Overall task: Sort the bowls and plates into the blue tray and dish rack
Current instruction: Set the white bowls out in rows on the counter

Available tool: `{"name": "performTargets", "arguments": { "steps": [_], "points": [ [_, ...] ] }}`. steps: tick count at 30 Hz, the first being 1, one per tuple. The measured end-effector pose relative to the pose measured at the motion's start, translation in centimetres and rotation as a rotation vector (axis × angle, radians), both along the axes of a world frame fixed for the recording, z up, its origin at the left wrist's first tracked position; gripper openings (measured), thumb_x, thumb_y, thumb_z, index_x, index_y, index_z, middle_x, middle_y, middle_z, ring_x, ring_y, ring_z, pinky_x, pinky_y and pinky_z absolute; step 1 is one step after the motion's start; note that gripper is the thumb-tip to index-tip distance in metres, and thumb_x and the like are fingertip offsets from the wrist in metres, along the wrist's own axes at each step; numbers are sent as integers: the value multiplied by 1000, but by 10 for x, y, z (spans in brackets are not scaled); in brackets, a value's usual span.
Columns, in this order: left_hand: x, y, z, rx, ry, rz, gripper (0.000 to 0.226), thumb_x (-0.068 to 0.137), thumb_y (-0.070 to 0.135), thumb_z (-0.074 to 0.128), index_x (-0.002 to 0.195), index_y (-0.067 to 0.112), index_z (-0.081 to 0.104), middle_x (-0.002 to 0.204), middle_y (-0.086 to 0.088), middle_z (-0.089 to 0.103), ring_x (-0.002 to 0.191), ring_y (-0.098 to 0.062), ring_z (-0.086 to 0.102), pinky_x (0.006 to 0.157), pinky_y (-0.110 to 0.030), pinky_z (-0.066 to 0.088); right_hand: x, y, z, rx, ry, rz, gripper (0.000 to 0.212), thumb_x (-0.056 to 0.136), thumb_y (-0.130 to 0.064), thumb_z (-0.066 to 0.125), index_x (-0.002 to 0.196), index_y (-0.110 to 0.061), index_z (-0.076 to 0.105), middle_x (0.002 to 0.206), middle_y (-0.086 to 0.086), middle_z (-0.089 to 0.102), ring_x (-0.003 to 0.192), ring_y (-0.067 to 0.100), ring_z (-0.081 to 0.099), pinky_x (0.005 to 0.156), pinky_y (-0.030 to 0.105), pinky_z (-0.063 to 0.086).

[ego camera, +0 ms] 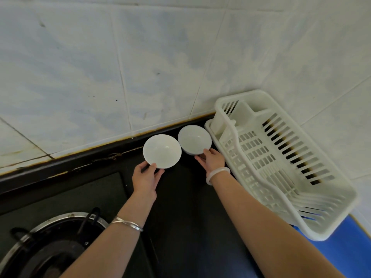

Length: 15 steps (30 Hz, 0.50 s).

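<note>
Left hand (145, 178) fingers pinch near rim of left bowl (162, 151); right hand (212, 160) fingers clasp near rim of right bowl (194, 139).

Two bowls sat side by side on the counter (180, 207), just left of the dish rack (281, 167): the left bowl (162, 151) touched the right bowl (194, 139). The rack stood against the wall (160, 67) (its near end overlapping the tray (345, 247)). The stove burner (50, 243) lay well left of the rack, nearer the viewer.

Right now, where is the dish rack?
The white dish rack sits at the right on the dark counter, against the tiled wall, beside the bowl in the right hand.
</note>
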<state>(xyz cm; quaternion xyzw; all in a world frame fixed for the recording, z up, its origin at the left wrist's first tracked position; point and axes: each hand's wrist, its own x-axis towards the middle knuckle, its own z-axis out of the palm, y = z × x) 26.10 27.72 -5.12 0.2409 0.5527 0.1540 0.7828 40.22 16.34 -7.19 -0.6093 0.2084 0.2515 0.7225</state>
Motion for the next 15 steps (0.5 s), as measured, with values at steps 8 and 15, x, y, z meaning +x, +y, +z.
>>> {"name": "performTargets", "arguments": {
  "steps": [8, 15],
  "points": [
    [7, -1, 2, -6, 14, 31, 28, 88, 3, 56, 113, 17, 52, 135, -12, 50, 111, -30, 60, 93, -40, 52, 6, 6, -1, 2, 9, -5, 35, 95, -1, 45, 129, 2, 46, 124, 21, 52, 115, 34, 54, 83, 35, 51],
    [6, -5, -3, 77, 24, 5, 32, 89, 6, 55, 119, 18, 54, 131, -8, 53, 113, -25, 59, 92, -34, 52, -2, -6, 9, -41, 49, 149, 46, 98, -26, 45, 142, -14, 35, 131, 15, 54, 105, 27, 60, 89, 37, 50]
  ]
}}
